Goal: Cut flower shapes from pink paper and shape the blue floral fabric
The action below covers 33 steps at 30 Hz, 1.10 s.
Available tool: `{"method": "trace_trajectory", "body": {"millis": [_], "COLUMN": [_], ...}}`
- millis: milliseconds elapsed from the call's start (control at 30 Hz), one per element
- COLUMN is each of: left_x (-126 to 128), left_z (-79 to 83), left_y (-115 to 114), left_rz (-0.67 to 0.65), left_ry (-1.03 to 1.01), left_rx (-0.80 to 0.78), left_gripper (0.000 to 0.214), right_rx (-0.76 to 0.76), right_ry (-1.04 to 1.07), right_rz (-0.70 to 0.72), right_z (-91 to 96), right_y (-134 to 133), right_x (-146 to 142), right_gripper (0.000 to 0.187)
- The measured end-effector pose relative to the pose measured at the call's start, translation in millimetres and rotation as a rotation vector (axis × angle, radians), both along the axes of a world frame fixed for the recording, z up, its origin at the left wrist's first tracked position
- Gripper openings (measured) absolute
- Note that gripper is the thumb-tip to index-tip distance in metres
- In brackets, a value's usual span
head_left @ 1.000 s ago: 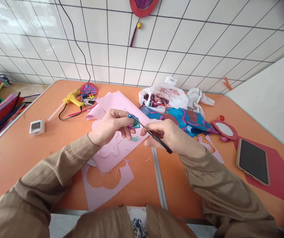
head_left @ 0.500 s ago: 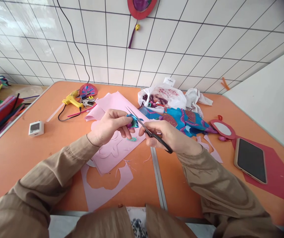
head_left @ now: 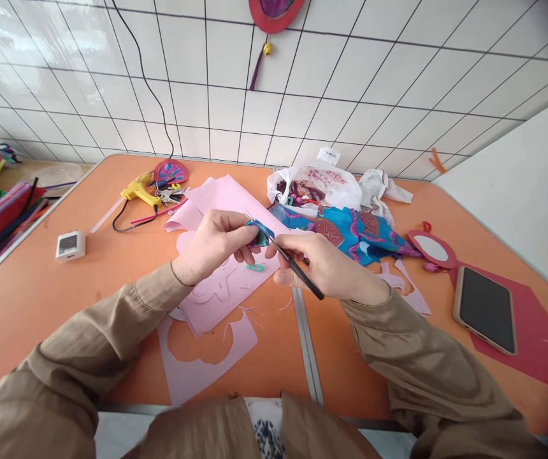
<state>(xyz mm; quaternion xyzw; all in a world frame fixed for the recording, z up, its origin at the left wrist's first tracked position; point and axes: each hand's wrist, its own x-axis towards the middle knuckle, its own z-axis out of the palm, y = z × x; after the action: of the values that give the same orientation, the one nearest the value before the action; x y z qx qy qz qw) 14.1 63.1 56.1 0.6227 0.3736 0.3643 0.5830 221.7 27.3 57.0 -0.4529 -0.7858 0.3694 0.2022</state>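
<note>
Between the fingertips of my left hand is a small piece of blue patterned fabric. My right hand grips black-handled scissors, their blades pointing left and up across the fabric. Part of the blades is hidden behind the cloth and my left fingers. Both hands are held above pink sheets with curved cut shapes on them. A green clip-like loop shows just below the fabric. Thin thread scraps lie near the sheets' lower edge.
A yellow glue gun lies back left, near keys. Bright blue patterned cloth and a white plastic bag are at the back. To the right are a red-framed mirror and a phone. Cut pink paper lies in front.
The scissor handles have come together and the blades have moved in over the fabric. My left hand stays in nearly the same place, still pinching the piece.
</note>
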Motion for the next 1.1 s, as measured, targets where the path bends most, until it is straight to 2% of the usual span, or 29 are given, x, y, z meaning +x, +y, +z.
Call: {"method": "trace_trajectory", "body": {"millis": [267,700,1100], "left_x": [1.1,-1.2,-3.3], "left_z": [1.2,-1.2,-3.6], "left_y": [-0.7,2.5,6.1], "left_rz": [0.013,-0.004,-0.059], "left_ry": [0.008,-0.068,-0.106], "left_rx": [-0.001,-0.104,-0.168], "left_gripper": [0.018,0.018,0.018], "right_rx": [0.014,0.023,-0.078], "right_ry": [-0.044,-0.003,-0.015], "right_rz": [-0.06,-0.076,-0.093], "right_z": [2.3,2.6,5.1], "right_y": [-2.2,-0.1,0.1], "right_x": [-3.9,-3.4,-1.5], "right_gripper": [0.04,0.053,0.055]}}
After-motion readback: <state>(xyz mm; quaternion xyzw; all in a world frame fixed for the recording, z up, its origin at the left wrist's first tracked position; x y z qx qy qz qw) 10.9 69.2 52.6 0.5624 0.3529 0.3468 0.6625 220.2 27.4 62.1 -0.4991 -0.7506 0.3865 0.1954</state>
